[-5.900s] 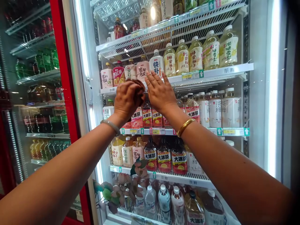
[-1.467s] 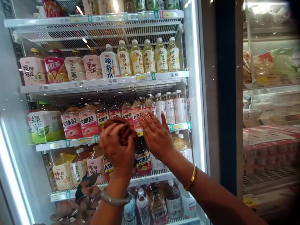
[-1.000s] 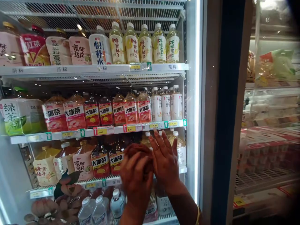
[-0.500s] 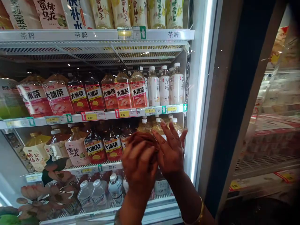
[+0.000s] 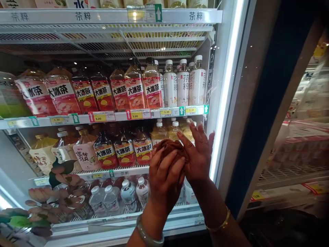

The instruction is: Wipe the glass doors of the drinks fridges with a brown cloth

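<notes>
Red-labelled bottles [image 5: 135, 92] at centre read "大冰茶"; yellow price tags [image 5: 136, 115] below read "3.00". Low centre, the left hand [image 5: 166, 178] clutches a bunched brown cloth [image 5: 169, 147], no clear long axis, against the cooler's glass door [image 5: 31, 164]. The right hand [image 5: 199, 154] lies spread flat beside it.

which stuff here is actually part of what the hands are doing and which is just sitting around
In use:
- left hand, bunched on the brown cloth
- right hand, open and flat beside the cloth
- fridge glass door

Just there:
- red-label tea bottles
- white bottles
- price tags
- water bottles
</notes>
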Motion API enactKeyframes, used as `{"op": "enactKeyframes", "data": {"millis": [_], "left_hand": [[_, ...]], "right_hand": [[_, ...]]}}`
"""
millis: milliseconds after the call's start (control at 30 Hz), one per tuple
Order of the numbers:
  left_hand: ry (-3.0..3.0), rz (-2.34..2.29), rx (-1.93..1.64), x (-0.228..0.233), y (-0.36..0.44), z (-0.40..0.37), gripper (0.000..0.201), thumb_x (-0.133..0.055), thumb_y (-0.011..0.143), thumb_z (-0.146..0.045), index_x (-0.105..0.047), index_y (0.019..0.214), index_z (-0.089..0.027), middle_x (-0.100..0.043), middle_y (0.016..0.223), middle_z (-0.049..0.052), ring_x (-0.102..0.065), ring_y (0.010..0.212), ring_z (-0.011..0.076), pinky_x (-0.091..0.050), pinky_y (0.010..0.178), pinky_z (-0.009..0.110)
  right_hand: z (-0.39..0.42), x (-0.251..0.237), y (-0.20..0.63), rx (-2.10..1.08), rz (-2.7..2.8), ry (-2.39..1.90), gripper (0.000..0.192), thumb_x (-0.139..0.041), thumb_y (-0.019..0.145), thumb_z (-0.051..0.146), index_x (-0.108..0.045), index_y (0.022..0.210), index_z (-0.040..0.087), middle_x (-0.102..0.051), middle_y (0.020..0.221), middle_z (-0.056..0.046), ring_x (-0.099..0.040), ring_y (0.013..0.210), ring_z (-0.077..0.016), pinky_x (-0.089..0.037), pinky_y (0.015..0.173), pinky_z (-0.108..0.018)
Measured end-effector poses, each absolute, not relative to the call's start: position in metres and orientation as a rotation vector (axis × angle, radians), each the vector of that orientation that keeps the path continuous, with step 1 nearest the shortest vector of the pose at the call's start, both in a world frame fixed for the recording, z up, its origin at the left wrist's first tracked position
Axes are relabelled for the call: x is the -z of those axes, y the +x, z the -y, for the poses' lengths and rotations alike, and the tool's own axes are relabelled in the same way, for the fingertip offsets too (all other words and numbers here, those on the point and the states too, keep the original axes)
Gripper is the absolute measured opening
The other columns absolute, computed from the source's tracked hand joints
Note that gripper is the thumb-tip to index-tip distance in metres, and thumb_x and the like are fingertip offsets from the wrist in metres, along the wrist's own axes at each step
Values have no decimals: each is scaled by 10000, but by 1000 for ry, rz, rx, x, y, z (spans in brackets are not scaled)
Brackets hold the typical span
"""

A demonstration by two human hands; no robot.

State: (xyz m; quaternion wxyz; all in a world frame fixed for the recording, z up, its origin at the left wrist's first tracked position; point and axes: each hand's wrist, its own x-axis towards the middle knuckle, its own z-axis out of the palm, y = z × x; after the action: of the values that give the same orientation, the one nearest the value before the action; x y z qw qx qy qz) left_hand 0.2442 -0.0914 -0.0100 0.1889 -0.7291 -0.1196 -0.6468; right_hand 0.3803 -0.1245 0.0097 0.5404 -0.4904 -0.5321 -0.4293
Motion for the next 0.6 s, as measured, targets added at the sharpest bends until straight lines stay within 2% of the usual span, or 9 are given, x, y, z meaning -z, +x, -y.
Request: {"op": "enactKeyframes", "data": {"millis": [100,267,333,467,600], "left_hand": [[-2011,399,1825,6,236,87,497,-765,835,-136,-636,1283,-309,-637,1328,95,-517,1387,326,-471,1177,576],[-1778,743,2063,-4,220,83,509,-715,875,-149,-599,1340,-321,-551,1432,110,-515,1374,349,-418,1178,680],[-1863,645,1984,2,231,88,485,-732,862,-158,-615,1306,-312,-595,1378,110,-522,1373,347,-450,1165,647],[-2052,340,1811,13,252,98,397,-750,838,-113,-666,1194,-268,-685,1247,87,-545,1365,293,-516,1146,494],[-1958,407,1913,2,235,90,401,-762,827,-102,-672,1192,-241,-654,1303,94,-536,1363,294,-470,1171,518]], "right_hand": [[129,-11,386,1012,1261,-1159,595,-535,1006,187,-459,1552,412,-427,1669,-2,-373,1576,-291,-160,1331,-665],[129,-8,387,1036,1236,-1188,633,-556,991,164,-430,1576,372,-417,1675,-20,-316,1600,-299,-67,1328,-693],[126,-5,386,1044,1217,-1194,607,-546,998,177,-445,1571,347,-427,1669,-42,-312,1602,-302,-75,1326,-693],[123,-3,386,1074,1196,-1188,550,-501,1014,193,-487,1546,329,-440,1665,-48,-317,1603,-278,-112,1337,-641],[128,-4,389,1080,1241,-1184,482,-526,1015,201,-545,1491,275,-439,1667,-63,-309,1608,-257,-94,1345,-604]]}}
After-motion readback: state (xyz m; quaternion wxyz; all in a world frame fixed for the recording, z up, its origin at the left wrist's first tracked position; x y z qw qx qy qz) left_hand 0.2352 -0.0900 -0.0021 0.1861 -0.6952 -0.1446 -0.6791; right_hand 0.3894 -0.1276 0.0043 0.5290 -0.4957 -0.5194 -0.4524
